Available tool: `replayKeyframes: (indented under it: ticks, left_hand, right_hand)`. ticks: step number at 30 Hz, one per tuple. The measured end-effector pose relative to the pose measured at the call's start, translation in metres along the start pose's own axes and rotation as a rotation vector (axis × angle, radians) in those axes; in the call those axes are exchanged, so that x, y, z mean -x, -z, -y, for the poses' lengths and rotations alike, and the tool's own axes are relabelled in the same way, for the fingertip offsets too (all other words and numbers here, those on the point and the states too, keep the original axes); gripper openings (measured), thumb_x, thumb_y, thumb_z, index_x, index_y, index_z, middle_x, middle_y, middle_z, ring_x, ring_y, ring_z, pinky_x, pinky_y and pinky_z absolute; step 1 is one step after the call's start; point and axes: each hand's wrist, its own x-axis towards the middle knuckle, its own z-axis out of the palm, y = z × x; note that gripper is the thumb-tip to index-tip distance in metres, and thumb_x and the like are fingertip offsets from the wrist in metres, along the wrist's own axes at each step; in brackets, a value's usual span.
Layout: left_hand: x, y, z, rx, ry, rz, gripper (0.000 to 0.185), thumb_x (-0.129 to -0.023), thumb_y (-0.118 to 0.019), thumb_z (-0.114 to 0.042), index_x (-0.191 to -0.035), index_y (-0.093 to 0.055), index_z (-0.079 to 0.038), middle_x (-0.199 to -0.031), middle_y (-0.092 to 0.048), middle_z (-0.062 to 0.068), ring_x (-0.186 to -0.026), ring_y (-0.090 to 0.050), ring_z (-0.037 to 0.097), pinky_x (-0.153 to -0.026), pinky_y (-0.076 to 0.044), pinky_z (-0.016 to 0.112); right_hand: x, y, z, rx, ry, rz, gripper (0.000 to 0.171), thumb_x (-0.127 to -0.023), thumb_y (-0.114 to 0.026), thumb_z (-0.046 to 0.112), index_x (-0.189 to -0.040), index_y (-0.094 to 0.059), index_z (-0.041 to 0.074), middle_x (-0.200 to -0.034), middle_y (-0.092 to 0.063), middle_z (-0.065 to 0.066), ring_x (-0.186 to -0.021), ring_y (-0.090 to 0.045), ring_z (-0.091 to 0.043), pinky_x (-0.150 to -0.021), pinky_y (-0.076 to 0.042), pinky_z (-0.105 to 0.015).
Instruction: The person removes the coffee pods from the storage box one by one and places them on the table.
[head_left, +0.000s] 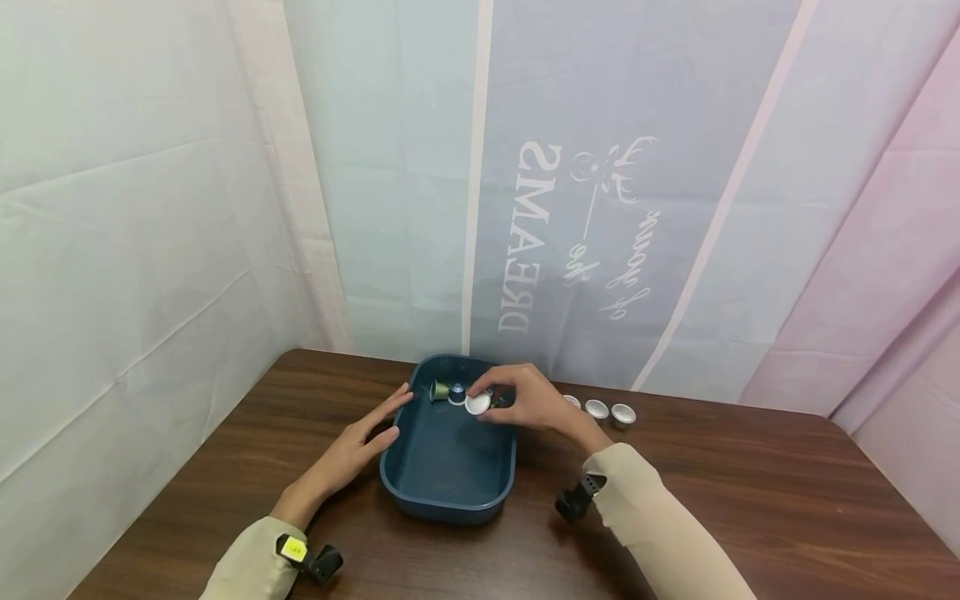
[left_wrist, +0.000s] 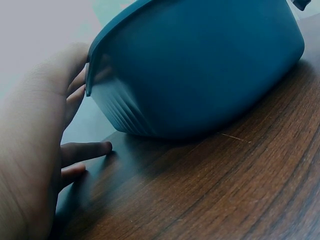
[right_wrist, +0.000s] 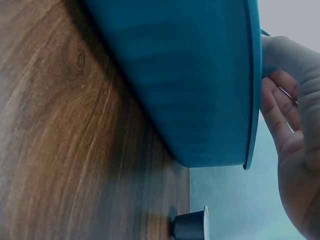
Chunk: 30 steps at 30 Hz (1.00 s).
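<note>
A dark blue plastic bin (head_left: 450, 467) stands on the table. Over its far right part, my right hand (head_left: 528, 400) pinches a coffee capsule (head_left: 477, 405), whose pale round lid faces up. Beside it inside the bin are a green capsule (head_left: 438, 391) lying on its side and a blue capsule (head_left: 457, 392). Something more lies partly hidden under the right fingers. My left hand (head_left: 352, 450) touches the bin's left rim with loosely straight fingers; in the left wrist view, its lower fingers extend below the rim. In the right wrist view the bin's wall hides the right fingertips.
Right of the bin, several capsules stand lid up in a row on the wooden table (head_left: 720, 492), among them one capsule (head_left: 597, 409) and an end capsule (head_left: 623, 415). One dark capsule (right_wrist: 189, 226) shows in the right wrist view. A printed cloth (head_left: 405, 208) hangs behind the table.
</note>
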Motion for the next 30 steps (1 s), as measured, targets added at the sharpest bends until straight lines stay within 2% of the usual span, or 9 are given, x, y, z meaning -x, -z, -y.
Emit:
replayKeyframes:
  ticks: [4,8,13,16,18,22,25,29,30]
  left_hand:
    - [0.0,0.0,0.0,0.0,-0.005,0.003,0.051,-0.1,-0.045,-0.004,-0.149,-0.032,-0.004,-0.156,-0.019,0.015,-0.14,-0.022,0.038,-0.101,-0.025,0.066]
    - [0.0,0.0,-0.001,0.01,-0.013,0.004,0.051,-0.1,-0.045,-0.004,-0.149,-0.031,-0.004,-0.156,-0.018,0.016,-0.14,-0.021,0.038,-0.101,-0.024,0.066]
    - [0.001,0.0,-0.001,0.016,-0.011,0.002,0.051,-0.1,-0.045,-0.005,-0.149,-0.031,-0.004,-0.156,-0.018,0.016,-0.14,-0.02,0.038,-0.102,-0.023,0.066]
    - [0.001,0.0,-0.001,0.016,-0.009,0.005,0.051,-0.101,-0.045,-0.006,-0.149,-0.03,-0.005,-0.156,-0.018,0.016,-0.14,-0.02,0.038,-0.102,-0.023,0.066]
    - [0.001,0.0,-0.001,0.017,-0.01,0.006,0.051,-0.101,-0.045,-0.006,-0.149,-0.03,-0.004,-0.156,-0.018,0.016,-0.14,-0.02,0.038,-0.102,-0.023,0.066]
    - [0.001,0.0,-0.002,0.021,-0.014,0.008,0.051,-0.101,-0.045,-0.006,-0.149,-0.03,-0.004,-0.156,-0.018,0.016,-0.14,-0.019,0.038,-0.102,-0.023,0.066]
    - [0.001,0.0,-0.002,0.024,-0.018,0.008,0.05,-0.101,-0.045,-0.007,-0.149,-0.031,-0.004,-0.156,-0.018,0.016,-0.14,-0.019,0.038,-0.102,-0.023,0.065]
    - [0.001,0.0,-0.002,0.025,-0.019,0.005,0.05,-0.101,-0.045,-0.007,-0.149,-0.031,-0.003,-0.156,-0.018,0.017,-0.14,-0.019,0.038,-0.103,-0.023,0.065]
    - [0.001,0.0,-0.001,0.025,-0.018,0.005,0.05,-0.101,-0.045,-0.007,-0.149,-0.031,-0.003,-0.156,-0.018,0.017,-0.14,-0.019,0.038,-0.103,-0.023,0.065]
  right_hand:
    - [0.007,0.003,0.0,-0.058,-0.027,-0.046,0.028,-0.081,-0.078,0.019,-0.108,-0.072,0.022,-0.105,-0.067,0.01,-0.088,-0.062,-0.01,-0.074,-0.054,-0.039]
    - [0.014,0.007,0.002,-0.072,-0.051,-0.094,0.028,-0.08,-0.08,0.017,-0.106,-0.072,0.022,-0.103,-0.068,0.009,-0.084,-0.061,-0.011,-0.07,-0.053,-0.044]
    - [0.021,0.014,0.017,-0.099,-0.024,-0.139,0.027,-0.078,-0.079,0.004,-0.103,-0.072,0.007,-0.099,-0.069,-0.004,-0.073,-0.065,-0.021,-0.063,-0.053,-0.04]
    - [0.025,0.018,0.027,-0.108,-0.012,-0.154,0.027,-0.077,-0.078,-0.001,-0.102,-0.07,0.001,-0.098,-0.069,-0.011,-0.074,-0.065,-0.028,-0.065,-0.054,-0.034]
    - [0.028,0.021,0.031,-0.113,-0.025,-0.16,0.027,-0.076,-0.078,-0.002,-0.102,-0.07,0.0,-0.099,-0.069,-0.012,-0.076,-0.065,-0.027,-0.069,-0.054,-0.033]
    - [0.035,0.024,0.033,-0.152,-0.058,-0.186,0.028,-0.076,-0.078,-0.002,-0.103,-0.069,-0.001,-0.101,-0.068,-0.013,-0.083,-0.064,-0.025,-0.072,-0.054,-0.041]
    - [0.042,0.026,0.032,-0.181,-0.075,-0.211,0.029,-0.077,-0.078,-0.002,-0.105,-0.069,-0.001,-0.103,-0.067,-0.013,-0.086,-0.063,-0.023,-0.075,-0.053,-0.043]
    - [0.051,0.028,0.031,-0.197,-0.104,-0.24,0.031,-0.076,-0.079,-0.001,-0.105,-0.069,0.0,-0.104,-0.067,-0.011,-0.085,-0.063,-0.021,-0.074,-0.053,-0.035]
    - [0.053,0.028,0.031,-0.202,-0.109,-0.247,0.031,-0.076,-0.079,-0.001,-0.105,-0.069,0.001,-0.104,-0.067,-0.011,-0.085,-0.063,-0.021,-0.074,-0.053,-0.037]
